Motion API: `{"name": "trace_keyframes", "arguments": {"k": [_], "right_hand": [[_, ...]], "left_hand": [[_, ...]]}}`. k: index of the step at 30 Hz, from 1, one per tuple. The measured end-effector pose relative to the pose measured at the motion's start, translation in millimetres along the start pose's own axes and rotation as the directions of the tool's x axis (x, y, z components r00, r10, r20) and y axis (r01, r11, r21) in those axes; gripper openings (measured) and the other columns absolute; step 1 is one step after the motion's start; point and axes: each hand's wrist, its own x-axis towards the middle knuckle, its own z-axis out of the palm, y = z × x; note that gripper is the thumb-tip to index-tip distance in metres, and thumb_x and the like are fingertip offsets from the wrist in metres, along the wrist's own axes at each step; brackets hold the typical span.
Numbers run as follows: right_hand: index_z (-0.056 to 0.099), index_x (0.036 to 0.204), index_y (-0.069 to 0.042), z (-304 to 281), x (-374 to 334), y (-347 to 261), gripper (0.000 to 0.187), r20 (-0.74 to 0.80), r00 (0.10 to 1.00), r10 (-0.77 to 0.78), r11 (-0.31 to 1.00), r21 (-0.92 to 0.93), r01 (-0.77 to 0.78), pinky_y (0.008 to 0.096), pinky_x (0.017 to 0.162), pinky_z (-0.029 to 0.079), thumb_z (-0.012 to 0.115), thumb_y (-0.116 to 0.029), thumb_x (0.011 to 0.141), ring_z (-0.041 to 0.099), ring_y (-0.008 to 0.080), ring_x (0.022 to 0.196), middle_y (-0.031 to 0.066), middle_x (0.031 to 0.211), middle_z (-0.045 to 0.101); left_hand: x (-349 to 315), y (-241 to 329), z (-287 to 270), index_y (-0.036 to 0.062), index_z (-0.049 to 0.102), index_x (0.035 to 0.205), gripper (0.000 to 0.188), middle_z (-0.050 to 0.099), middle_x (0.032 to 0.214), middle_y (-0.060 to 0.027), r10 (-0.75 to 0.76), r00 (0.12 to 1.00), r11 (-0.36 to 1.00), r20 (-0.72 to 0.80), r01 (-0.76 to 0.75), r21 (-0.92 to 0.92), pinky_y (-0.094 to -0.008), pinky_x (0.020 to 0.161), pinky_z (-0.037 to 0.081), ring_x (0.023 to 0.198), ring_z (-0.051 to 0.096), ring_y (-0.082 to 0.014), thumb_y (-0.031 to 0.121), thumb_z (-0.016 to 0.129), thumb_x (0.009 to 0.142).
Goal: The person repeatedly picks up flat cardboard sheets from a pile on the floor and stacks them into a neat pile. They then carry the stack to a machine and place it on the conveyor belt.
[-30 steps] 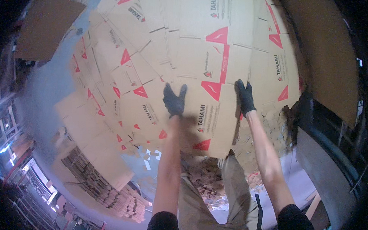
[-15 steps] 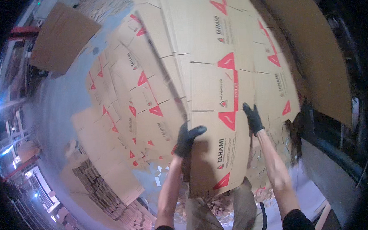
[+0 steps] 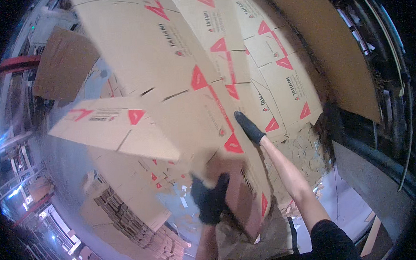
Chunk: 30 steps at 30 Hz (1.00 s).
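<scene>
A large tan cardboard sheet [image 3: 168,71] with red and black print slants across the middle, one end close to my legs. My right hand [image 3: 250,128], in a black glove, grips its right edge; one digit lies over the edge and the other fingers are hidden. Near the sheet's lower left side is my left hand [image 3: 210,199], also gloved in black and blurred by motion. Its thumb and fingers are spread apart with nothing between them. A printed cardboard panel [image 3: 110,127] angles out to the left beside the sheet.
More printed cardboard sheets [image 3: 280,75] lie on the right. A stack of flattened cardboard [image 3: 128,221] sits at lower left. Plain brown boards stand at upper left [image 3: 66,64] and along the right [image 3: 339,54]. Cardboard scraps [image 3: 302,158] litter the area beside my right forearm.
The cardboard sheet has swung left and now slants. My right hand has moved left with its edge. My left hand has dropped toward me and come off the sheet's left edge, fingers spread.
</scene>
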Motion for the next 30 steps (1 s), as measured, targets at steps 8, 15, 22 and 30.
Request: {"name": "trace_keyframes", "arguments": {"k": [8, 15, 22, 30], "right_hand": [[0.028, 0.136, 0.000, 6.9, 0.6, 85.9, 0.061, -0.093, 0.947, 0.307, 0.910, -0.261, -0.320, 0.0303, 0.108, 0.019, 0.030, -0.044, 0.094, 0.027, 0.0261, 0.131, 0.0166, 0.140, 0.031], [0.030, 0.134, 0.002, 11.0, -65.1, -6.3, 0.058, -0.144, 0.988, -0.053, 0.993, -0.116, 0.036, 0.0338, 0.104, 0.027, 0.051, -0.023, 0.085, 0.034, 0.0293, 0.127, 0.0193, 0.135, 0.037], [0.032, 0.135, -0.006, 3.9, -103.4, -63.6, 0.071, -0.433, 0.892, -0.126, 0.904, -0.421, -0.077, 0.0388, 0.084, 0.044, 0.062, -0.010, 0.071, 0.053, 0.0374, 0.101, 0.0223, 0.118, 0.051], [0.040, 0.131, -0.009, 0.6, -155.0, -32.0, 0.067, -0.388, 0.864, -0.322, 0.715, -0.698, -0.048, 0.0393, 0.069, 0.047, 0.064, -0.011, 0.069, 0.059, 0.0342, 0.082, 0.0181, 0.102, 0.060]], "left_hand": [[63.3, -42.8, 112.8, -0.0030, 0.023, 0.132, 0.080, 0.038, 0.130, -0.0222, 0.183, 0.951, 0.877, 0.250, -0.043, -0.479, -0.0376, 0.098, 0.035, 0.118, 0.041, -0.0320, 0.025, 0.070, 0.074], [109.6, -20.7, 132.8, -0.0011, 0.043, 0.110, 0.036, 0.055, 0.101, -0.0142, 0.156, 0.965, 0.818, 0.210, -0.007, -0.575, -0.0357, 0.087, 0.040, 0.096, 0.052, -0.0213, 0.026, 0.053, 0.089], [191.2, -51.0, 71.9, 0.0115, 0.051, 0.116, 0.045, 0.053, 0.119, -0.0098, 0.322, 0.709, 0.892, 0.627, -0.449, 0.049, -0.0509, 0.092, 0.030, 0.110, 0.049, -0.0294, 0.044, 0.048, 0.084], [306.4, -10.2, 46.7, 0.0116, 0.050, 0.122, 0.056, 0.053, 0.119, -0.0167, 0.405, 0.852, 0.792, 0.331, -0.508, 0.340, -0.0471, 0.097, 0.032, 0.118, 0.043, -0.0333, 0.038, 0.061, 0.074]]}}
